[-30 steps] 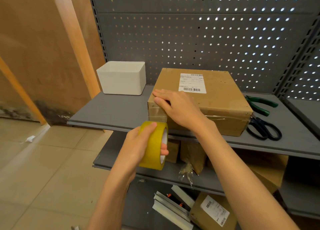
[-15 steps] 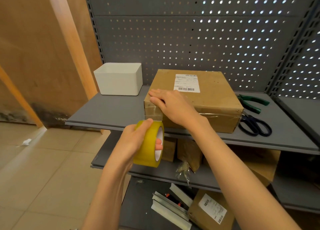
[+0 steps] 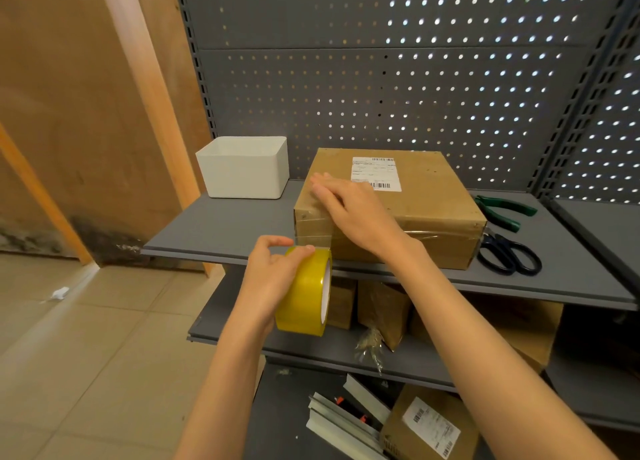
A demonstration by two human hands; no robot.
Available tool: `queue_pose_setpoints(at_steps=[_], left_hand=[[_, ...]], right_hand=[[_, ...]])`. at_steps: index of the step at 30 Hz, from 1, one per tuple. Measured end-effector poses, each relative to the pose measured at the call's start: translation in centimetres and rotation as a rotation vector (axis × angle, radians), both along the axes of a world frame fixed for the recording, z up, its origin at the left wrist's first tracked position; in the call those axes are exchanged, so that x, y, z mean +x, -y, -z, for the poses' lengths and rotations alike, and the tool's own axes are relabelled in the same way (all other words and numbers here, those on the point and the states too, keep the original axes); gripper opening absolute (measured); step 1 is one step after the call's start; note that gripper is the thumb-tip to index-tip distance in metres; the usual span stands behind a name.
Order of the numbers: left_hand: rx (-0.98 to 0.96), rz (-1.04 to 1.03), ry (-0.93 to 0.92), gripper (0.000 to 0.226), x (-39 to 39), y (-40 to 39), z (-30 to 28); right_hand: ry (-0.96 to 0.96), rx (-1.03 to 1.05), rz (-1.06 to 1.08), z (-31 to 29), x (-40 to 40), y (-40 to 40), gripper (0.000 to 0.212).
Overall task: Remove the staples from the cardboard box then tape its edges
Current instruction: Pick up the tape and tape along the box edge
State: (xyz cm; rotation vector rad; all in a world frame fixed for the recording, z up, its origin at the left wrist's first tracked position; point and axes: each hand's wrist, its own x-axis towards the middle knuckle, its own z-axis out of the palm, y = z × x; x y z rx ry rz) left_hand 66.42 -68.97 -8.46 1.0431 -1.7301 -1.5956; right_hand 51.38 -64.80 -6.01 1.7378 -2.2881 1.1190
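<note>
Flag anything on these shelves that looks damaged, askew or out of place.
The clear tape across the cardboard box front looks wrinkled rather than flat. On the lower shelf, a crumpled plastic wrapper hangs over the edge. Nothing else stands out.

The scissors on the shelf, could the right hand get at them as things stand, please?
Probably yes. The scissors lie uncovered on the shelf just right of the cardboard box, nothing on them. The right hand presses flat on the box, holding nothing, so it would only need lifting off.
</note>
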Motion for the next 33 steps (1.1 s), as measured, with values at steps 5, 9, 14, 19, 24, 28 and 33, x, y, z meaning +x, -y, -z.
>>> queue_pose_setpoints(at_steps=[5,9,14,19,24,28,33], left_hand=[[-0.018,-0.019,0.015,0.028,-0.3,0.5,0.5],[-0.089,-0.036,0.034,0.016,-0.8,1.0,0.7],[-0.168,-0.042,0.061,0.012,-1.2,1.1,0.7],[-0.185,-0.072,0.07,0.016,-1.3,1.2,0.9],[-0.198,-0.086,0.081,0.019,-1.3,1.5,1.0],[-0.188,-0.096,0.091,0.015,-1.3,1.3,0.8],[-0.203,-0.125,0.05,0.006,-1.3,1.4,0.6]], right_hand=[[0.087,-0.242,0.198,-0.8,-1.5,-3.1,0.036],[0.076,-0.396,0.385,-1.0,-3.8,-7.0,0.038],[0.119,-0.513,0.711,0.6,-6.1,-11.8,0.039],[0.228,-0.337,0.974,3.2,-8.5,-15.0,0.037],[0.16,0.096,1.037,4.6,-9.5,-15.7,0.026],[0.074,0.19,1.084,4.5,-9.3,-15.2,0.027],[0.022,0.339,1.057,4.5,-9.1,-15.3,0.032]])
